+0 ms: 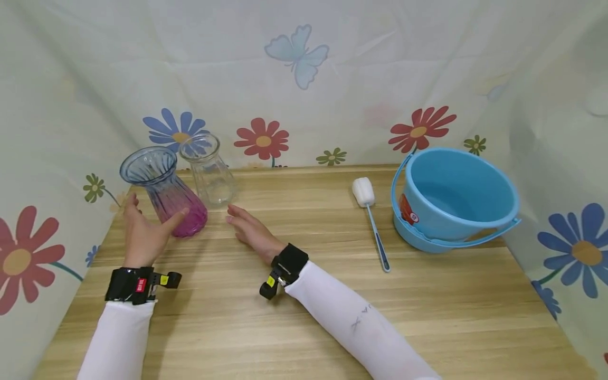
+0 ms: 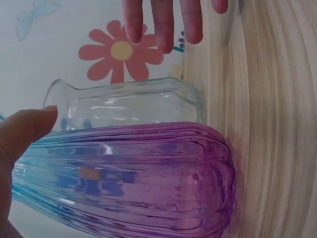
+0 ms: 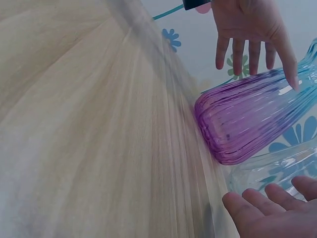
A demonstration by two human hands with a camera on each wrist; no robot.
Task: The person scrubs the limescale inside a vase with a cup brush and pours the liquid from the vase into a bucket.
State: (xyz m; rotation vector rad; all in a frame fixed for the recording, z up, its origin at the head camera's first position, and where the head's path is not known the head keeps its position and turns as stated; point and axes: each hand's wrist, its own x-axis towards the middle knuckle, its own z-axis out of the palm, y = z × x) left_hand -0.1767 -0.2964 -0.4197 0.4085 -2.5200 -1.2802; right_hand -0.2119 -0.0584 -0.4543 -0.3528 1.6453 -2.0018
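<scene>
A ribbed glass vase [image 1: 176, 203], blue at the flared mouth and purple at the base, stands upright on the left of the table. My left hand [image 1: 146, 237] is at its near side, fingers stretched along the far left and the thumb across the front; in the right wrist view the fingers [image 3: 238, 57] look straight. Just behind and right of that vase is a clear glass vase [image 1: 216, 182]. My right hand [image 1: 256, 235] is held just right of the clear vase, its fingers spread towards it and nothing in them.
A bottle brush [image 1: 375, 232] with a white sponge head and blue handle lies right of centre on the wooden table [image 1: 228, 327]. To its right stands a light blue bucket [image 1: 442, 227], its handle lowered to the front. Flower-patterned cloth [image 1: 332, 95] hangs around the table.
</scene>
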